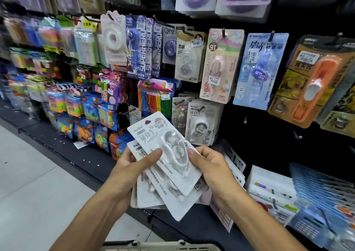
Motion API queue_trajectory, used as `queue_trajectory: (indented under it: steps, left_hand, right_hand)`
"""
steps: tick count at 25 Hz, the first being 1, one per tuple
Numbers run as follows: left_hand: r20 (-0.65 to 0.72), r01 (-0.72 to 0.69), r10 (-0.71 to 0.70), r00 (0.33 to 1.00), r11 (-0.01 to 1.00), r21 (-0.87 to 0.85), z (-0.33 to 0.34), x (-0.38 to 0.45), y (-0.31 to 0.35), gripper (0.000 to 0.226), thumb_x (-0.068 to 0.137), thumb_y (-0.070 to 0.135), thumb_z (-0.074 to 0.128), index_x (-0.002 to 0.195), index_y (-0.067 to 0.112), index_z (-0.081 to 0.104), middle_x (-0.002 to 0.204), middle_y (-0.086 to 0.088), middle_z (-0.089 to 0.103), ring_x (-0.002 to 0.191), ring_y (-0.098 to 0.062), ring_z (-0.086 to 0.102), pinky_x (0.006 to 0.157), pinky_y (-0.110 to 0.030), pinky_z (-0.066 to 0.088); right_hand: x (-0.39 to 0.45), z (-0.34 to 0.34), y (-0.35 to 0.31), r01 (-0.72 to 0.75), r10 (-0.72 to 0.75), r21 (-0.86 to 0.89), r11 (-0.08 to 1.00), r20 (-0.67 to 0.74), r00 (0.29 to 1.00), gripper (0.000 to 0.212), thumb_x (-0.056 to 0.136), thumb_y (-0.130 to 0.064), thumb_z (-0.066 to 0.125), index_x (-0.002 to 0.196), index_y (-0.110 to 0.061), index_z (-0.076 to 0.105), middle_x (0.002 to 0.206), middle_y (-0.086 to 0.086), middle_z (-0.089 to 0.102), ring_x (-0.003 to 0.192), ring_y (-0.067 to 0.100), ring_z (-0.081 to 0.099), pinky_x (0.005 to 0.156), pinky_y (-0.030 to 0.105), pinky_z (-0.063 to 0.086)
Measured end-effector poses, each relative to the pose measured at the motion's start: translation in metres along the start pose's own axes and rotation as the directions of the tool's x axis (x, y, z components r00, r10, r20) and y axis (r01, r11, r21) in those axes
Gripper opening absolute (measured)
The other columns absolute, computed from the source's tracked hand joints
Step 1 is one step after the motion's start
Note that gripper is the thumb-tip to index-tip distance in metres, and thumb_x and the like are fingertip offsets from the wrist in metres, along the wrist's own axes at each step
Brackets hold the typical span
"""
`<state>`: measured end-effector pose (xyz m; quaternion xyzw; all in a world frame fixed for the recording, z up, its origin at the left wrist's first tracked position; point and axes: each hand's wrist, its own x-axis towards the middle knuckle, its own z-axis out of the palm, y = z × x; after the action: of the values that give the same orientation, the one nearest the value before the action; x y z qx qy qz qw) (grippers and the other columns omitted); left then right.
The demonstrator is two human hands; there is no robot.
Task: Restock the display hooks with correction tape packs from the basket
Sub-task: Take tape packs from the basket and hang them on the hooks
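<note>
On the far left the wall of hooks carries blurred packs of bright sticky notes [57, 105] above a pale floor [28, 174]. Near the middle, the left hand [132, 166] holds a fanned stack of white packs [153, 195], its thumb pressed flat on the front and the other fingers curled out of sight behind the cards. On top of the stack lies the top pack [165, 151] of correction tape, tilted with its hang-hole end pointing up and to the left. The right hand [213, 166] grips that pack's right edge, thumb tip on the front and fingers wrapped behind (so both hands touch it at once).

Just above and to the right, a hook [201, 108] already bears matching hung packs [201, 124] with the same lettering. Further right hang a pink pack [221, 64], a blue pack [259, 70] and an orange one [313, 85]. The basket [163, 246] shows only its rim at the near bottom edge.

The step in hand looks like separating one pack from the stack. The next move calls for the right hand to lift it free, turn the hole upright and thread it onto the matching hook, while the left keeps the rest from sliding.
</note>
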<state>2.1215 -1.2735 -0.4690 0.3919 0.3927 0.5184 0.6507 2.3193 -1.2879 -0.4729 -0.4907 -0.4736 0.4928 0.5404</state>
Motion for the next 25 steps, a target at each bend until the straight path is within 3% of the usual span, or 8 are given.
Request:
queue_trajectory:
  steps: [3, 6, 10, 14, 17, 20, 22, 25]
  left_hand:
    - [0.032, 0.006, -0.006, 0.999, 1.000, 0.015, 0.000, 0.001, -0.002, 0.078, 0.049, 0.026, 0.087, 0.122, 0.016, 0.064, 0.104, -0.013, 0.079, 0.083, -0.032, 0.078, 0.058, -0.037, 0.062]
    - [0.063, 0.024, -0.025, 0.998, 1.000, 0.017, 0.004, 0.000, -0.005, 0.072, 0.054, 0.016, 0.088, 0.122, 0.014, 0.065, 0.106, -0.014, 0.079, 0.086, -0.034, 0.078, 0.060, -0.038, 0.062]
    - [-0.086, 0.007, -0.004, 0.996, 1.000, 0.029, -0.001, 0.001, 0.002, 0.065, 0.056, 0.021, 0.084, 0.119, 0.010, 0.067, 0.090, -0.014, 0.080, 0.062, -0.027, 0.076, 0.043, -0.033, 0.055]
    - [-0.129, -0.038, 0.039, 0.991, 0.999, 0.010, -0.009, 0.002, 0.011, 0.064, 0.059, 0.027, 0.082, 0.120, 0.012, 0.068, 0.093, -0.013, 0.079, 0.063, -0.027, 0.074, 0.049, -0.039, 0.058]
    - [-0.123, -0.044, 0.042, 0.992, 0.999, -0.011, -0.005, 0.001, 0.009, 0.062, 0.062, 0.028, 0.081, 0.121, 0.013, 0.068, 0.091, -0.011, 0.079, 0.062, -0.026, 0.074, 0.050, -0.039, 0.058]
    - [-0.091, -0.011, 0.005, 0.996, 0.998, -0.060, -0.001, 0.000, 0.006, 0.061, 0.069, 0.028, 0.079, 0.125, 0.009, 0.067, 0.081, -0.011, 0.075, 0.051, -0.022, 0.069, 0.037, -0.030, 0.049]
    - [-0.087, 0.002, -0.009, 0.996, 0.997, -0.080, 0.000, 0.000, 0.004, 0.061, 0.069, 0.028, 0.080, 0.127, 0.012, 0.066, 0.085, -0.011, 0.076, 0.053, -0.023, 0.070, 0.039, -0.031, 0.051]
    - [-0.090, -0.004, -0.003, 0.996, 0.997, -0.077, 0.002, 0.002, 0.001, 0.061, 0.064, 0.030, 0.083, 0.122, 0.021, 0.068, 0.100, -0.011, 0.079, 0.072, -0.030, 0.077, 0.055, -0.047, 0.060]
  right_hand:
    - [-0.003, 0.010, 0.003, -0.053, 0.054, 0.124, 0.991, -0.004, 0.999, 0.021, 0.098, -0.030, 0.062, 0.087, -0.013, 0.063, 0.071, 0.001, 0.074, 0.059, 0.010, 0.069, 0.048, 0.023, 0.053]
    - [0.000, 0.011, 0.001, -0.005, 0.030, 0.177, 0.984, -0.140, 0.990, 0.027, 0.100, -0.035, 0.059, 0.090, -0.010, 0.060, 0.070, 0.003, 0.073, 0.059, 0.013, 0.069, 0.049, 0.024, 0.054]
    - [0.011, -0.018, -0.007, 0.020, -0.112, -0.237, 0.971, -0.383, 0.917, 0.024, 0.102, -0.039, 0.057, 0.090, -0.018, 0.060, 0.062, -0.005, 0.061, 0.045, 0.007, 0.051, 0.042, 0.019, 0.039]
    - [0.014, -0.040, -0.010, 0.052, -0.149, -0.309, 0.950, -0.301, 0.942, 0.014, 0.101, -0.029, 0.061, 0.090, -0.021, 0.065, 0.059, -0.016, 0.065, 0.043, -0.001, 0.051, 0.042, 0.015, 0.038]
    - [0.012, -0.039, -0.007, 0.018, -0.137, -0.354, 0.935, -0.315, 0.939, 0.010, 0.099, -0.030, 0.063, 0.093, -0.022, 0.066, 0.065, -0.009, 0.069, 0.042, 0.000, 0.052, 0.041, 0.015, 0.039]
    - [0.012, -0.031, -0.007, -0.133, 0.104, -0.055, 0.990, -0.368, 0.924, 0.024, 0.098, -0.023, 0.067, 0.116, -0.012, 0.056, 0.087, 0.007, 0.074, 0.052, 0.010, 0.061, 0.041, 0.024, 0.045]
    - [0.007, -0.022, -0.008, -0.254, 0.298, 0.180, 0.950, -0.286, 0.911, 0.049, 0.097, -0.018, 0.067, 0.139, -0.026, 0.043, 0.116, 0.011, 0.069, 0.075, 0.024, 0.073, 0.050, 0.033, 0.057]
    - [-0.001, -0.008, -0.006, -0.199, 0.198, -0.037, 0.979, -0.030, 0.980, 0.043, 0.096, -0.039, 0.066, 0.133, -0.018, 0.058, 0.113, 0.004, 0.074, 0.089, 0.021, 0.074, 0.065, 0.032, 0.060]
